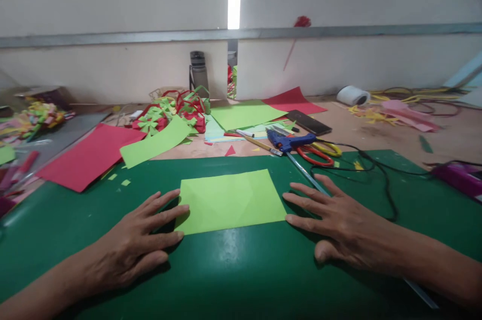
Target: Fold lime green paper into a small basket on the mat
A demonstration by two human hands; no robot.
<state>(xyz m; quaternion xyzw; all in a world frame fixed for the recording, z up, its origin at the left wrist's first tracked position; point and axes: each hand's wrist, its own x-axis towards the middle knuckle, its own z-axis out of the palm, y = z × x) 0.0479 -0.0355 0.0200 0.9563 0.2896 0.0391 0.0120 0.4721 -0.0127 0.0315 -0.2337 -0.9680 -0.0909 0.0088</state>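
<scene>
A light green sheet of paper (229, 201) with faint creases lies flat on the dark green cutting mat (241, 270). My left hand (137, 242) rests open on the mat, fingers stretched and touching the sheet's left edge. On the other side my right hand (333, 222) lies flat and open, fingertips at the sheet's right edge. Neither hand holds anything.
Behind the mat lie a blue glue gun (288, 141) with its black cord (376, 174), red and yellow scissors (320, 153), a phone (308, 122), red paper (88, 157), a green strip (156, 142), cut paper flowers (169, 112), a bottle (198, 71) and a tape roll (352, 95). A ruler (307, 174) runs under my right hand.
</scene>
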